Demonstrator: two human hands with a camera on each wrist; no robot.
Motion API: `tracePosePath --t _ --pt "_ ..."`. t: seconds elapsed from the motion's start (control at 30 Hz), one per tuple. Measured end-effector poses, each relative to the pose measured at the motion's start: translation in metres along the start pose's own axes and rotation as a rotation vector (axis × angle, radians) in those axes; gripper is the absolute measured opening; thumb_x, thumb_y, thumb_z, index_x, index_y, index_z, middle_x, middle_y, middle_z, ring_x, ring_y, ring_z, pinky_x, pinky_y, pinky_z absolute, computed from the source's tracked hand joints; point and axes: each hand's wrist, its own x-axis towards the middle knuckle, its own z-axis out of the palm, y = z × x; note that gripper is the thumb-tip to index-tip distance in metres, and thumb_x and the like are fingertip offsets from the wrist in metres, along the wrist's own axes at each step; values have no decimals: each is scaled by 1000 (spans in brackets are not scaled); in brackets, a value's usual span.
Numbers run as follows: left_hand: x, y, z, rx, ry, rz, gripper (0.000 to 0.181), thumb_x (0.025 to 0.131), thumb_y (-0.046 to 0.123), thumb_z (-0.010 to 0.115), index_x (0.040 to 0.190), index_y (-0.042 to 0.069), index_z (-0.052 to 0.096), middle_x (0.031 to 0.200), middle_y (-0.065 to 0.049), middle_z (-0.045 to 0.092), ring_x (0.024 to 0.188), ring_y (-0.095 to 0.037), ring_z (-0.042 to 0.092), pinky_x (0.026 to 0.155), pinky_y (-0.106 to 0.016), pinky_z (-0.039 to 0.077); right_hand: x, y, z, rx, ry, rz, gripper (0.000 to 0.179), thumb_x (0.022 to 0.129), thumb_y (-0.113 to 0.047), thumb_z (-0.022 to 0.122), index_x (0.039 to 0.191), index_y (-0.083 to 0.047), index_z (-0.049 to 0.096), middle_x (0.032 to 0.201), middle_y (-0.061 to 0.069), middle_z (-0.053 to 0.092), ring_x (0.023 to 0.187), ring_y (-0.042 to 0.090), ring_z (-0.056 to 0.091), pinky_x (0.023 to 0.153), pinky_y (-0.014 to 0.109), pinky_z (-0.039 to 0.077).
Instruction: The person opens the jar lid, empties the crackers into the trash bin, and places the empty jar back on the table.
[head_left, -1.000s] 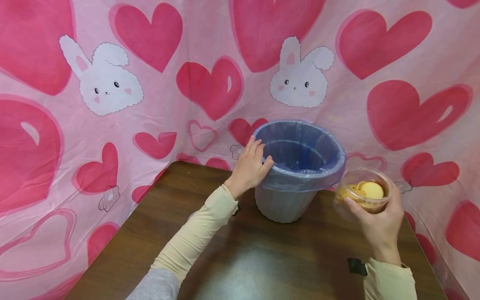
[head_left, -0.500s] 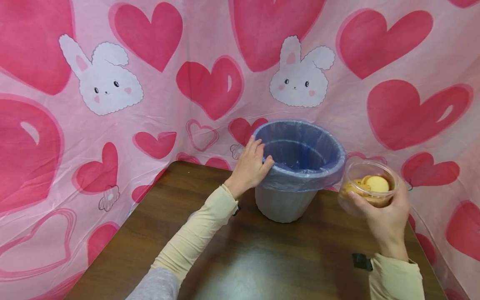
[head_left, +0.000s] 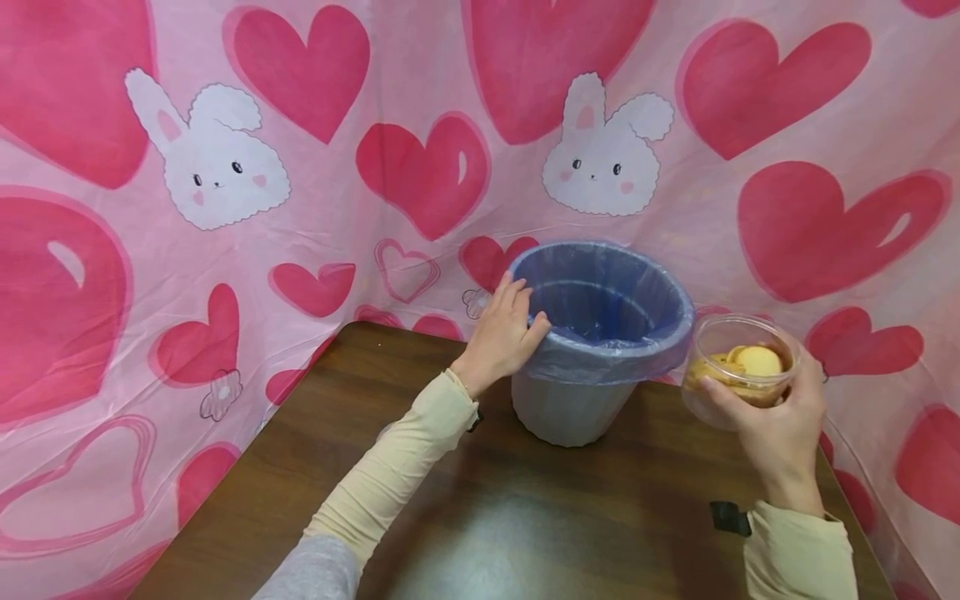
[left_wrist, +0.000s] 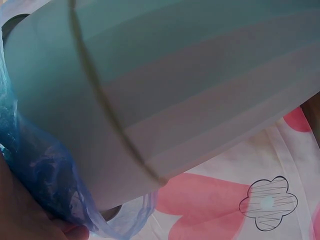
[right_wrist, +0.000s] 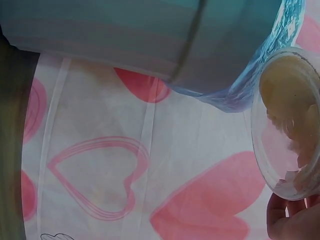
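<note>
My right grip [head_left: 787, 429] holds the clear plastic cup [head_left: 699, 400] of yellow food [head_left: 756, 361] mouth-up, just right of the bin [head_left: 573, 412]; left grip [head_left: 498, 335] rests, fingers extended, against the bin's blue liner [head_left: 600, 367].

We look down on a dark brown, wood-grained worktop [head_left: 585, 517] with a rounded far-left corner and a pale glare spread across its near middle. Directly on it, close to the far edge and right of centre, we see a light grey, round, tapering bin [head_left: 566, 414] standing on its narrower base, translucent blue plastic film [head_left: 607, 365] lining its mouth and folded over the rim.
</note>
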Motion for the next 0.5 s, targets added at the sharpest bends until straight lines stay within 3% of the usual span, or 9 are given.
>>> tracePosePath --t 0.3,0.5 --pt "1 1 1 -9 -1 3 60 95 39 35 136 -4 46 150 -18 38 149 -31 16 121 -44 17 12 -6 -3 -92 -33 44 87 58 4 85 136 -17 52 119 -19 49 111 2 44 84 6 39" --pt "0 1 0 -13 0 2 60 96 39 35 136 -4 46 150 -18 37 149 -31 15 121 -45 17 25 -14 -4 -158 -62 31 86 58 -4 87 136 -20 53 114 -25 46 108 -2 41 81 9 35"
